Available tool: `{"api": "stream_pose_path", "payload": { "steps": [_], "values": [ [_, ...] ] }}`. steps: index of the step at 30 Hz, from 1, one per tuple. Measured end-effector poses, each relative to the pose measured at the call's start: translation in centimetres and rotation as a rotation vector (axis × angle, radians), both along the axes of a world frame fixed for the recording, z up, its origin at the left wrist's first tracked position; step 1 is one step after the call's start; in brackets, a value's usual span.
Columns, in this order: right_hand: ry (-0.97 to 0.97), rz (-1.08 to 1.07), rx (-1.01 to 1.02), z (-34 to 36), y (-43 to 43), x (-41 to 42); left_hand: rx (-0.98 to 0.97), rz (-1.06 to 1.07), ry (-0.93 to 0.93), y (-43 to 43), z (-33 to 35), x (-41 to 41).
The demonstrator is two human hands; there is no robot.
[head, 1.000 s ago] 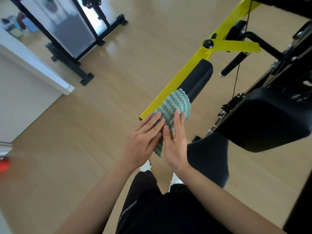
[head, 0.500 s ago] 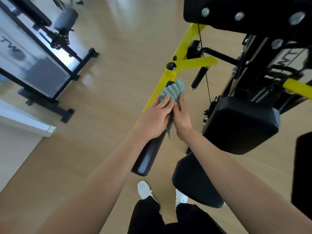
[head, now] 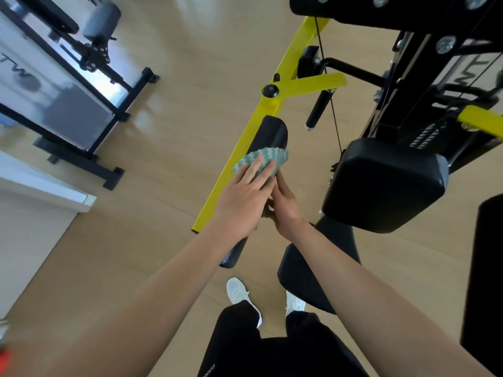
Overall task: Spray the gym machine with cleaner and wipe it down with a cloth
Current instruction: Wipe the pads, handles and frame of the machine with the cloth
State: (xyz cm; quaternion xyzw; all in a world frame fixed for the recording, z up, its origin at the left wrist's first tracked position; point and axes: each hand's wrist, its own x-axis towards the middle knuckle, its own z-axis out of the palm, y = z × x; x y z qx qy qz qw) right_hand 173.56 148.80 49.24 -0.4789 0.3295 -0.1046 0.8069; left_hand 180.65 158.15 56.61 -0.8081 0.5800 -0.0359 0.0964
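Note:
A green-and-white zigzag cloth (head: 265, 158) lies draped over the long black arm pad (head: 270, 133) of the gym machine, which is fixed along a yellow bar (head: 239, 148). My left hand (head: 245, 198) lies flat on top of the cloth, fingers spread. Just to its right, my right hand (head: 284, 206) grips the cloth's lower edge against the side of the pad. No spray bottle is in view.
A black chest pad (head: 386, 183) and a black seat (head: 310, 273) stand to the right, under the black frame with cable and grip handle (head: 318, 110). Another black machine frame (head: 81, 112) stands at the left. A white ledge (head: 46, 186) juts in. My white shoes (head: 239, 292) rest on wooden floor.
Both hands and the cloth slid along the arm pad. The cloth is now spread wider under my left hand. The camera view shifted upward over the machine.

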Motion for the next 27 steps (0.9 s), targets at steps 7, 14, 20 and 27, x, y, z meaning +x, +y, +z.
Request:
{"api": "stream_pose_path", "payload": {
  "steps": [7,14,20,27],
  "values": [
    [-0.109,0.012,0.162,-0.8,5.1,-3.8,-0.296,0.164,0.208,6.8,0.1,-3.4],
    [-0.140,-0.134,0.109,-0.4,4.9,-2.4,-0.382,0.263,0.230,7.3,-0.1,-3.5],
    [-0.116,-0.101,0.112,-0.8,1.9,-1.1,-0.322,0.218,0.289,5.5,0.4,-1.9],
    [-0.132,-0.059,0.106,-0.5,7.9,-4.6,-0.378,0.253,0.314,9.9,0.3,-4.2]
  ]
}}
